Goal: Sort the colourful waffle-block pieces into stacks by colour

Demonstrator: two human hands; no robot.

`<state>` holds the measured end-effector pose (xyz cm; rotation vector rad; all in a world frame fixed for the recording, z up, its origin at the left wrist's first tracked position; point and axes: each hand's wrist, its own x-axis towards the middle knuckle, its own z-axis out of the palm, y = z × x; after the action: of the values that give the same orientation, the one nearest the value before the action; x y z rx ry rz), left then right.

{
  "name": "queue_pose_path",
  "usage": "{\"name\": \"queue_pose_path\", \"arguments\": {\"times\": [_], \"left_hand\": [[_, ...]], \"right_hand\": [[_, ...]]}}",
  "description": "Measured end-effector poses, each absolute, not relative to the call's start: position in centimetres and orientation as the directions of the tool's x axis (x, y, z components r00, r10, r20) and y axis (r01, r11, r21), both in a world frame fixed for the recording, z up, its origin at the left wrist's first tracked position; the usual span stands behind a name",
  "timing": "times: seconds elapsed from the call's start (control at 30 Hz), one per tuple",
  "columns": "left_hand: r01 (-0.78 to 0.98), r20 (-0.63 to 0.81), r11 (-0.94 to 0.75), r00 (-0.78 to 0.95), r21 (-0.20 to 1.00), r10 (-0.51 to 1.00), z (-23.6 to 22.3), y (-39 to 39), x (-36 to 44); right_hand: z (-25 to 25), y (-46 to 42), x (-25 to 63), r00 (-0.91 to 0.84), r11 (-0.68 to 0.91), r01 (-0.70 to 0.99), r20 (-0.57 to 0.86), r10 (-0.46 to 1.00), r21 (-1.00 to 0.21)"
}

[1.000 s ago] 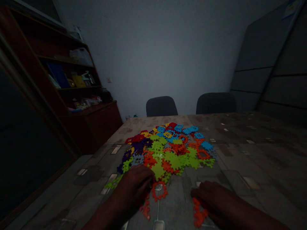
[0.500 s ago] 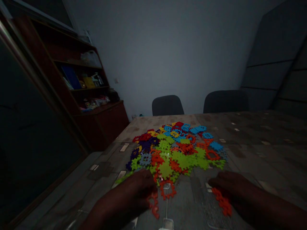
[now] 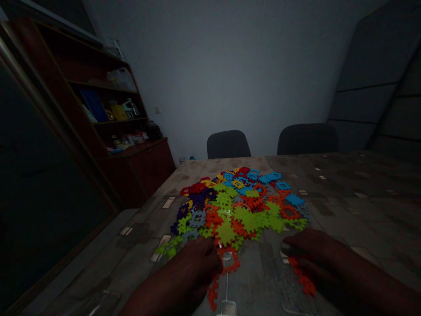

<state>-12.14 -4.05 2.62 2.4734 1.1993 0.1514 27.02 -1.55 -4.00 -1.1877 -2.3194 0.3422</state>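
My left hand (image 3: 199, 263) is closed near the pile's front edge, its fingers curled over an orange notched building piece (image 3: 213, 295) that sticks out below them. Another orange ring-shaped piece (image 3: 234, 260) lies just right of those fingers. On the right, my right hand (image 3: 312, 250) is bent round a second orange notched piece (image 3: 303, 277); its grip is partly hidden in shadow. Between and beyond both hands spreads a pile of interlocking plastic pieces (image 3: 246, 219) in green, orange, blue, purple, red, yellow and grey.
The pile lies on a table with a patterned cover (image 3: 345, 210). Two dark chairs (image 3: 228, 145) stand at the far side, before a pale wall (image 3: 210, 66). A wooden shelf unit (image 3: 141, 164) with assorted items is at the left. The room is dim.
My left hand has shifted slightly right, and its orange piece sits a little lower, more covered by the fingers. My right hand's fingers have lifted slightly; its orange piece has hardly moved.
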Motion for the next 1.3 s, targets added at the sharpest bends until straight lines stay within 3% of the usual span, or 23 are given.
{"name": "queue_pose_path", "arguments": {"times": [0.3, 0.43, 0.53, 0.63, 0.73, 0.83, 0.93, 1.13, 1.3], "left_hand": [[0.624, 0.052, -0.636, 0.694, 0.454, 0.718, 0.7, -4.1, -10.9], [0.433, 0.327, -0.777, 0.731, 0.457, 0.600, -2.5, -3.6, -8.7], [0.387, 0.461, -0.869, 0.738, 0.309, 0.493, -4.6, -3.4, -7.0], [0.355, 0.402, -0.908, 0.815, 0.224, 0.418, -4.7, -3.5, -6.6], [0.328, 0.355, -0.890, 0.829, 0.315, 0.432, -2.9, -3.4, -7.8], [0.426, 0.319, -0.815, 0.768, 0.393, 0.555, -1.1, -2.7, -9.9], [0.516, 0.339, -0.771, 0.698, 0.375, 0.631, -0.5, -1.7, -11.7], [0.597, 0.279, -0.733, 0.680, 0.328, 0.678, -0.6, -1.1, -12.1], [0.583, 0.254, -0.746, 0.706, 0.322, 0.661, -0.5, -1.4, -11.6]], "right_hand": [[-2.0, -1.2, 26.8, -0.513, 0.615, 0.715, 0.347, 0.785, -0.333], [-2.0, -1.2, 26.7, -0.499, 0.612, 0.707, 0.364, 0.786, -0.353], [-2.2, -1.5, 26.1, -0.508, 0.633, 0.687, 0.387, 0.770, -0.357], [-1.8, -2.5, 24.3, -0.512, 0.616, 0.685, 0.344, 0.787, -0.389], [-0.7, -4.0, 21.8, -0.554, 0.622, 0.656, 0.287, 0.782, -0.428], [-0.4, -5.3, 19.7, -0.650, 0.684, 0.601, 0.245, 0.719, -0.414], [-2.0, -5.4, 18.4, -0.739, 0.769, 0.532, 0.250, 0.626, -0.355], [-6.3, -4.7, 17.0, -0.785, 0.874, 0.483, 0.411, 0.463, -0.060], [-8.3, -5.1, 16.0, -0.754, 0.833, 0.547, 0.383, 0.533, -0.082]]}}
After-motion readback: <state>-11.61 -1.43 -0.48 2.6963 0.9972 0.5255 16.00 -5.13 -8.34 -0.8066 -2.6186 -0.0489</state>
